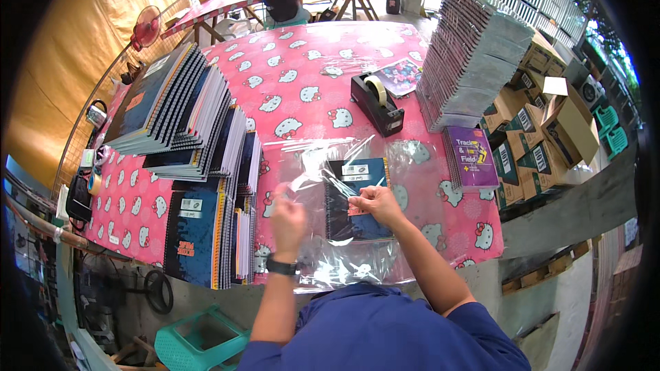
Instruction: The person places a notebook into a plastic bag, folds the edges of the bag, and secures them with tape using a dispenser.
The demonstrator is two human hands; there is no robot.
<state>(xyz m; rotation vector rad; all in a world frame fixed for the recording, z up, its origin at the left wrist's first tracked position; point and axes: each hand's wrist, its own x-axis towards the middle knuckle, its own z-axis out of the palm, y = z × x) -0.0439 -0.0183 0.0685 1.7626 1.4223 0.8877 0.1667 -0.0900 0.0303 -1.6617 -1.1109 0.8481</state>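
A dark blue spiral notebook [337, 216] lies in front of me on a crinkled sheet of clear plastic film [344, 261]. White streaks of film or thin strips cross its cover. My right hand [375, 204] is closed in a pinch over the notebook's right half, on what looks like a bit of the clear plastic film. Left of the notebook, my left hand [287, 218] is smeared by motion, so its fingers cannot be read; a black watch [281, 265] is on that wrist.
Stacks of spiral notebooks [237, 165] fill the table's left side. At the right stand a tall stack of wrapped notebooks [462, 62] and a purple book [474, 158]. A black tape dispenser [377, 105] sits beyond the film. Cardboard boxes [526, 158] are piled off the right edge.
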